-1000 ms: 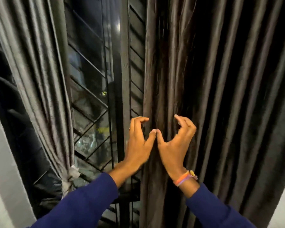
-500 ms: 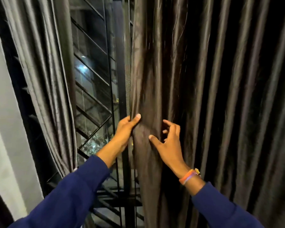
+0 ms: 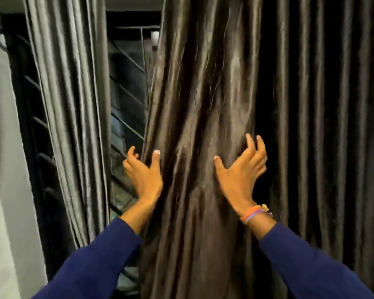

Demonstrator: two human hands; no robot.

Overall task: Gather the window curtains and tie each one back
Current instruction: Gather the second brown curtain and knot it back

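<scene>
The brown curtain (image 3: 192,126) hangs lengthwise between both hands, equally near each, with the left hand (image 3: 144,173) clasping its free edge and the right hand (image 3: 240,175) curled round folds opposite.

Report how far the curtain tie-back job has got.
Looks done: the grey curtain hangs drawn aside in a narrow bundle, though its tie is out of view. In hand: the left hand grips the brown curtain at its window-side edge while the right hand hooks its fingers into a fold, bunching the fabric between them. To do: the pleats further right hang spread, and no tie-back is on this curtain yet.
</scene>
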